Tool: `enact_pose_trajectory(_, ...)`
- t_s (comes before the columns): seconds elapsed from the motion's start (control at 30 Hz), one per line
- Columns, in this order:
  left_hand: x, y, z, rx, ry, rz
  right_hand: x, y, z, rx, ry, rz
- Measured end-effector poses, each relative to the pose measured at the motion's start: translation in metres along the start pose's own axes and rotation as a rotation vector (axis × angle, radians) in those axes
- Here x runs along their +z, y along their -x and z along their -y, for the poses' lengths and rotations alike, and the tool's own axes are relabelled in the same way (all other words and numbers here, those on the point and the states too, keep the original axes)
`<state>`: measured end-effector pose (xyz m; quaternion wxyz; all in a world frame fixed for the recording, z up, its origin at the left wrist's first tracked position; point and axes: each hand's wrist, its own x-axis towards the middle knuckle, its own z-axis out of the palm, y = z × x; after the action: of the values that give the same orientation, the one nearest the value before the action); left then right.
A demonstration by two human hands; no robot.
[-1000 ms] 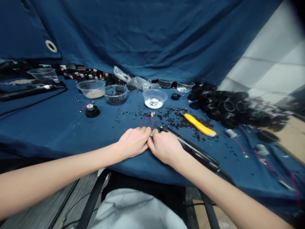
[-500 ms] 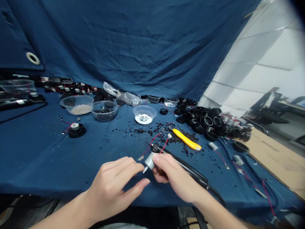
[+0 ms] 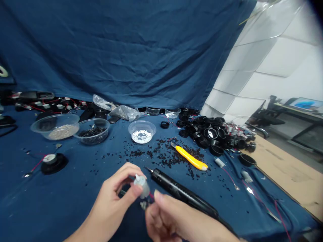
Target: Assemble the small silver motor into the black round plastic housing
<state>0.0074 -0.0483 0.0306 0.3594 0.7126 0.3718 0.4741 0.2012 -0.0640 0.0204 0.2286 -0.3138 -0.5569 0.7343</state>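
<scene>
My left hand [image 3: 114, 193] grips a small silver DC motor [image 3: 142, 185] between thumb and fingers, its shaft end tilted up. Just to the right, my right hand [image 3: 171, 215] is closed on the motor's red wire [image 3: 151, 195] close to the motor. A small blurred metallic piece hangs below the motor, between the hands; its kind is unclear. Behind my right hand lies a black electric screwdriver [image 3: 181, 193], its bit pointing up and left. Farther back rests a yellow utility knife [image 3: 190, 158] among scattered tiny black bits.
Clear plastic bowls hold white pieces [image 3: 141, 136], black parts [image 3: 92, 131] and beige pieces [image 3: 63, 131]. A black round part with a motor [image 3: 52, 163] sits at the left. Black cups [image 3: 209, 131] are heaped at the right, beside cardboard [image 3: 277, 174] and loose wired motors [image 3: 220, 162].
The motor has passed from my right hand to my left and turned shaft-up. My right hand has moved down onto its wire. The view has shifted rightward.
</scene>
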Motion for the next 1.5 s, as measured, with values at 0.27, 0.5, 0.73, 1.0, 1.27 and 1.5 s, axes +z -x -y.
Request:
enact_pose_trajectory(0.27,0.003,-0.052,0.03,-0.483,0.514,0.315,-0.136,0.014,0.008,-0.057,1.138,-0.972)
enact_pose_trajectory(0.5,-0.01,-0.067,0.055,-0.775,0.505,0.083,-0.219,0.012,0.009,-0.053,1.457,-1.253)
enact_pose_trajectory(0.73,-0.014,-0.062,0.064,-0.821,0.47,0.06,-0.252,0.006,0.033,0.098,1.605,-1.386)
enact_pose_trajectory(1.0,-0.013,-0.049,0.068,-0.612,0.497,0.185,-0.257,0.018,0.032,0.223,1.372,-1.368)
enact_pose_trajectory(1.27,-0.01,-0.051,0.06,-0.536,0.604,0.162,-0.192,0.022,0.054,-0.116,0.819,-1.069)
enact_pose_trajectory(1.5,-0.012,-0.052,0.062,-0.526,0.552,0.232,-0.097,-0.026,0.049,-0.25,-0.264,-0.402)
